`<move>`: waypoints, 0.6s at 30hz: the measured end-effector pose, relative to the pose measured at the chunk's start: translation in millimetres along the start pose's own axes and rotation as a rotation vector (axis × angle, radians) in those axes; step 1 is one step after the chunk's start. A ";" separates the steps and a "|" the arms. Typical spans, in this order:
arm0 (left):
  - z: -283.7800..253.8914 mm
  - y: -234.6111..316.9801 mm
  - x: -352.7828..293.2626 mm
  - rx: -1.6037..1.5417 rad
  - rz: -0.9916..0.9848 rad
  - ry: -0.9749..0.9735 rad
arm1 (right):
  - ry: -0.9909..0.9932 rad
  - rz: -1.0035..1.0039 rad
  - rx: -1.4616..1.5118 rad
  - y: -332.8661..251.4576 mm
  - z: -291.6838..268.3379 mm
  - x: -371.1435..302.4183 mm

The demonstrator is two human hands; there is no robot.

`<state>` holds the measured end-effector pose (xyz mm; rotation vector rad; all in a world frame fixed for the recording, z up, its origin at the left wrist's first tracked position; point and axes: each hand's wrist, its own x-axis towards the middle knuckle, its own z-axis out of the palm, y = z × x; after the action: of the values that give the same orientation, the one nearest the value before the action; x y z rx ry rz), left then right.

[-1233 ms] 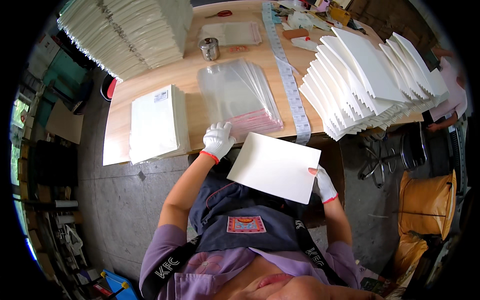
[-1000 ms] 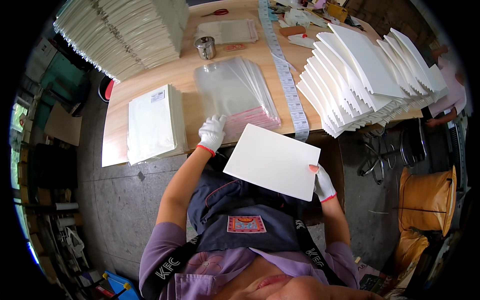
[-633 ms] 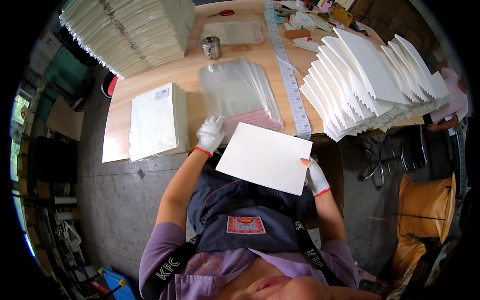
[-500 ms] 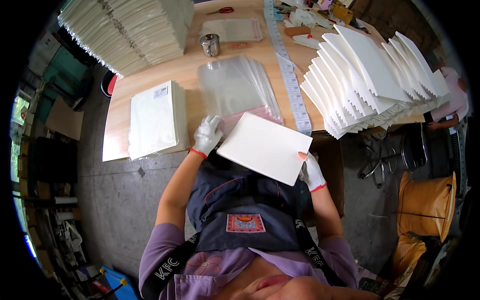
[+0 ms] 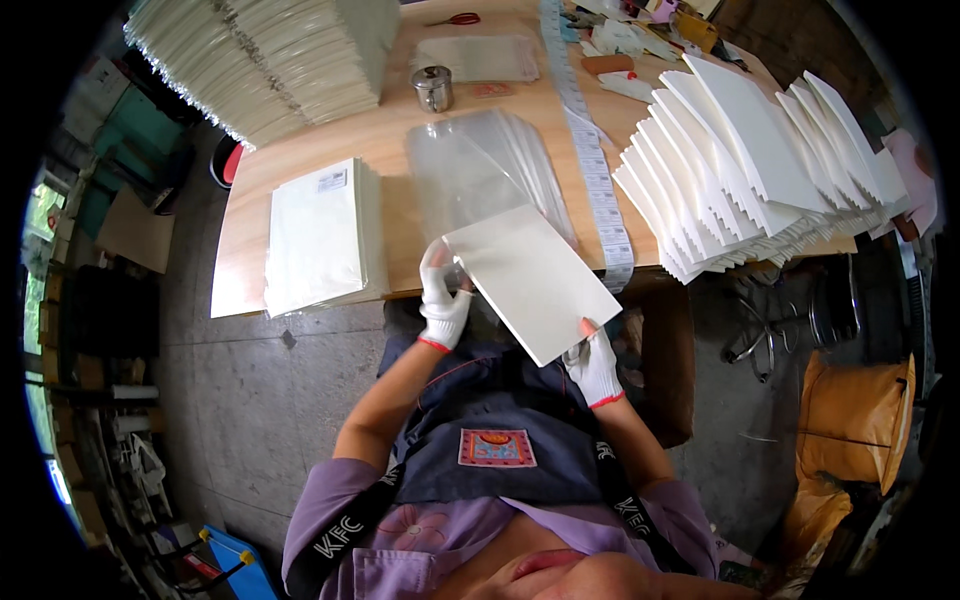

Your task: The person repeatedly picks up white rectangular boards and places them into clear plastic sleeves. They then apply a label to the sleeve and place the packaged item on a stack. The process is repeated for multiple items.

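Note:
My right hand [image 5: 594, 368], in a white glove with a red cuff, grips a white rectangular board [image 5: 535, 285] by its near right corner, its bare thumb on top. The board is tilted over the table's front edge. At its far left corner my gloved left hand [image 5: 444, 300] is curled, fingers and thumb at the lifted mouth of a clear plastic bag [image 5: 470, 170]; the board partly hides that grip. The bag lies on a fanned pile of similar bags. To their left sits a stack of bagged white boards [image 5: 315, 240] with a label on top.
Loose white boards [image 5: 740, 160] lean in a fanned heap on the right. A tall stack of bagged boards [image 5: 260, 70] stands back left. A label strip [image 5: 600, 190], metal cup [image 5: 433, 90] and red-handled scissors [image 5: 460, 19] lie on the table [image 5: 240, 250]. Another person [image 5: 908, 180] is far right.
The white board has turned and its leading corner now sits at the bag's mouth. My left hand has moved nearer and lifted the bag's edge. My right hand has shifted left and nearer.

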<state>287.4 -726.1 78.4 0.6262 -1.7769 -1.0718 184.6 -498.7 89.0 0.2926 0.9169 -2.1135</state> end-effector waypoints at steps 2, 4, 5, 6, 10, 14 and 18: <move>24.9 -2.9 -11.5 -0.269 -0.401 0.278 | -0.016 0.005 -0.048 0.3 10.5 -10.7; 45.1 -0.3 -10.4 -0.599 -0.651 0.307 | -0.029 0.007 -0.082 -1.2 16.4 -17.6; 48.3 12.5 -6.3 -0.732 -0.976 0.274 | -0.036 0.007 -0.094 -2.8 16.5 -19.1; 48.4 9.3 -9.9 -0.897 -1.029 0.199 | -0.089 -0.005 -0.125 -2.9 14.9 -19.3; 46.3 -16.2 -49.5 -1.139 -1.097 0.006 | -0.128 0.007 -0.278 2.4 13.8 -20.0; 36.0 -32.0 -105.0 -1.004 -1.230 0.020 | 0.020 0.136 -0.234 28.3 6.1 -18.3; 23.6 -8.2 -102.7 -0.722 -1.293 -0.284 | -0.062 0.094 0.146 58.8 -5.7 19.3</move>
<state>310.1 -640.8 20.3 1.2046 -0.8862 -2.5907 215.4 -530.6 45.5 0.3357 0.7010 -2.0938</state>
